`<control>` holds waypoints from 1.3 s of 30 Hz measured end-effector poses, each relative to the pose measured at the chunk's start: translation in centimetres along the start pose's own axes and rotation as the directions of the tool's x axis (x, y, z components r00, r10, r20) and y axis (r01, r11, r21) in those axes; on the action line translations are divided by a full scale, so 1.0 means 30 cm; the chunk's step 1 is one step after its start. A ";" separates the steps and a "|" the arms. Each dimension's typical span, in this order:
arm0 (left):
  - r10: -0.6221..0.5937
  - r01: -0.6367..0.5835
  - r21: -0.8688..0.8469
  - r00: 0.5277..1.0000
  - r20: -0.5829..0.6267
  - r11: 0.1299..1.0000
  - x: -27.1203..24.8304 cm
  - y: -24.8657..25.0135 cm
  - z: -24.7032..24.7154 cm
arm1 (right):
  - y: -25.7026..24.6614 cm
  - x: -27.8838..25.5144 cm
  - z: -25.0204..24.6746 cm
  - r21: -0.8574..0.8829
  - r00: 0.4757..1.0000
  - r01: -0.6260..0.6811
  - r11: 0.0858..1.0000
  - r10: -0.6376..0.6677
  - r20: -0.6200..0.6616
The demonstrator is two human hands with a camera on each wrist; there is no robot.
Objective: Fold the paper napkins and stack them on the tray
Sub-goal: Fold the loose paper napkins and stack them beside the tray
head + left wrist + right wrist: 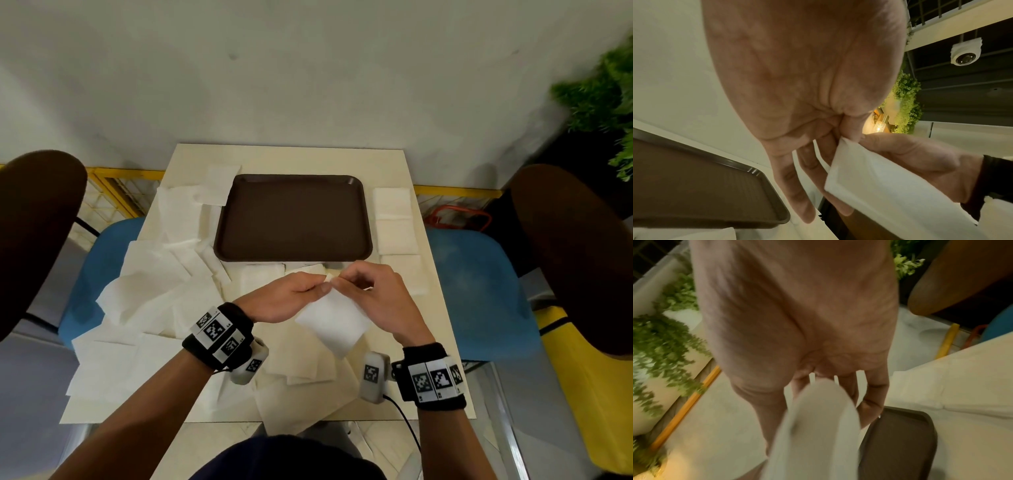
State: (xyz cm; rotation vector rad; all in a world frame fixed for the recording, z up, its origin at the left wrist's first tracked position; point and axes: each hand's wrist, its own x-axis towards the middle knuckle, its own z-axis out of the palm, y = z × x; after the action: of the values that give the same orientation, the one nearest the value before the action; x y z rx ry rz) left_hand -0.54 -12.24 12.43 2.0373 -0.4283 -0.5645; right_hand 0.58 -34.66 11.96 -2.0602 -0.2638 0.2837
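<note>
Both hands hold one white folded napkin [334, 320] in the air above the near half of the table, in front of the dark brown tray [293, 219], which has nothing on it. My left hand [291, 298] pinches its top corner with thumb and forefinger. My right hand [368, 291] pinches the same corner from the other side. The napkin [890, 183] hangs down from that corner in the left wrist view, beside the tray [701, 186]. In the right wrist view the napkin [818, 426] is blurred and droops below the right hand's fingers [869, 399].
Loose unfolded napkins [154, 281] cover the table's left side and near edge. Folded napkins [394, 219] lie in a row right of the tray, more along its near rim [262, 277]. Blue chairs [479, 291] and brown seat backs flank the cream table [291, 159].
</note>
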 end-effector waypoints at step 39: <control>-0.061 0.086 0.009 0.770 -0.635 0.996 0.571 0.097 0.428 | 0.485 0.022 -0.339 0.466 0.938 -0.244 0.850 0.328 -0.107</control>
State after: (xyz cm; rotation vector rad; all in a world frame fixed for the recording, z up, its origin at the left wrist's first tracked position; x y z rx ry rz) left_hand 6.46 -31.46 5.47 2.1390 0.0556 0.1183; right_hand 5.33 -49.79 3.97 -1.6441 0.2157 0.3020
